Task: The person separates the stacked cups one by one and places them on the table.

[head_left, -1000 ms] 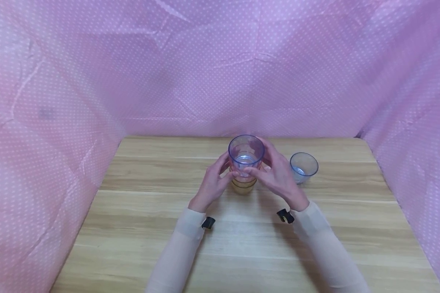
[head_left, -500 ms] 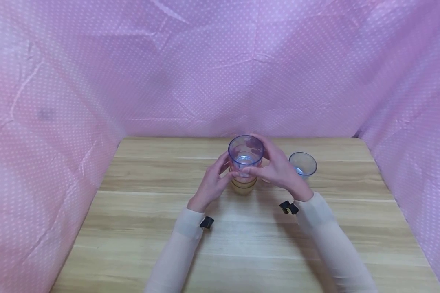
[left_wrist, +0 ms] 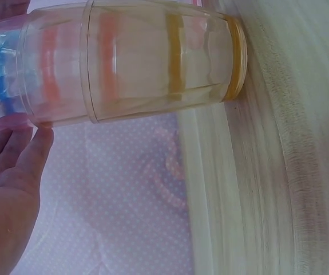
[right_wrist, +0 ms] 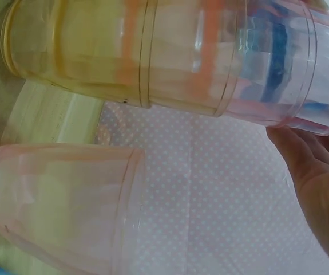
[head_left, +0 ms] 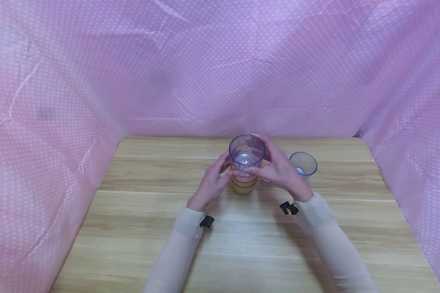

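A tall stack of nested clear plastic cups stands upright in the middle of the table. At its foot is a yellow cup (head_left: 243,189), with orange- and pink-tinted cups above and a blue-rimmed cup (head_left: 246,149) on top. My left hand (head_left: 213,185) holds the upper stack from the left, thumb in front. From the right, my right hand (head_left: 278,173) grips the same height, its fingers passing behind. In the right wrist view a separate pink cup (right_wrist: 78,206) stands beside the stack; in the head view my right hand mostly hides it.
To the right of my right hand a clear blue cup (head_left: 303,165) stands on the wooden table (head_left: 150,228). Pink dotted cloth (head_left: 190,81) rises behind the table's back edge and along both sides.
My right wrist and forearm have shifted slightly outward and up, while the hand stays at the stack. The blue cup on the right sits a touch further left. The stack looks nearly unmoved.
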Action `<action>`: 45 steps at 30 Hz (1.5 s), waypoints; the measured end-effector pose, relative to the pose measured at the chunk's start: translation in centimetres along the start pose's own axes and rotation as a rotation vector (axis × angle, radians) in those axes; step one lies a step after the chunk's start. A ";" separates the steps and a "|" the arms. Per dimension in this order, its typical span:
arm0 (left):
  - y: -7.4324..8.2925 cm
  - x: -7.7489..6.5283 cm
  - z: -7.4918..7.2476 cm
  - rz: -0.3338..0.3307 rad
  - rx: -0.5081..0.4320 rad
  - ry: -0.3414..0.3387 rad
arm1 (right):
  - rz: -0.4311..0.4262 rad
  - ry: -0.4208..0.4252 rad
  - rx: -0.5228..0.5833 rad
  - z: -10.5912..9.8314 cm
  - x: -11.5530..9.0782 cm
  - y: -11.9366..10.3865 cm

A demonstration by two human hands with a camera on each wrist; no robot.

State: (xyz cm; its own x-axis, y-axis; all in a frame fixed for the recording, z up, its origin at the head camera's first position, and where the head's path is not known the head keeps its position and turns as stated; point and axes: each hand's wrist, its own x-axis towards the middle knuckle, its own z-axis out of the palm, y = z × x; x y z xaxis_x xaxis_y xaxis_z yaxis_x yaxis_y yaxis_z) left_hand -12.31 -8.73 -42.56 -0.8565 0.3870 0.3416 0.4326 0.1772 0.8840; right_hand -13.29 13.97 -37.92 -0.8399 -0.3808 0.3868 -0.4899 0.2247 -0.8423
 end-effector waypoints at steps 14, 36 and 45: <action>-0.3 -0.3 0.0 0.023 0.015 0.010 | 0.040 0.011 0.055 0.3 0.1 0.0; 0.1 -0.1 0.2 -0.029 0.012 0.016 | 0.005 0.051 0.081 0.3 -0.1 -0.1; -0.1 0.0 0.2 -0.062 0.001 0.008 | 0.016 0.063 0.102 0.3 -0.1 0.1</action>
State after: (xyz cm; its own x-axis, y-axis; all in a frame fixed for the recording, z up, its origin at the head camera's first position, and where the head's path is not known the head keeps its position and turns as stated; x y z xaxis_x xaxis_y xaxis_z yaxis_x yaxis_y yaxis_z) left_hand -12.30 -8.54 -42.69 -0.8841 0.3675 0.2887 0.3788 0.2017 0.9032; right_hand -13.14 13.81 -38.14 -0.8623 -0.3197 0.3928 -0.4523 0.1372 -0.8812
